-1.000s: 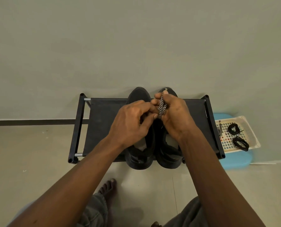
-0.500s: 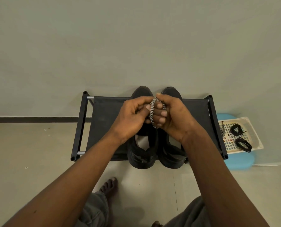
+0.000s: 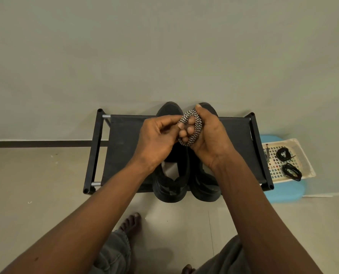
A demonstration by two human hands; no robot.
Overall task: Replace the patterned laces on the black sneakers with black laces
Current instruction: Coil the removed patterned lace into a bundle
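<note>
We had wound the patterned lace (image 3: 198, 125) from a bunch into a coil round our right hand's (image 3: 211, 136) curled grip, left hand (image 3: 156, 139) pinching it above the black sneakers (image 3: 170, 188), seemingly ready for stowing.

The light was soft, even and rather dim, with a pale sheen on the floor (image 3: 174, 220) between my knees. The wide lens bent the edges, and the black sneakers (image 3: 169, 191) lost detail in shadow.

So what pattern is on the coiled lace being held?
The lace has a black-and-white chevron weave, head view.
</note>
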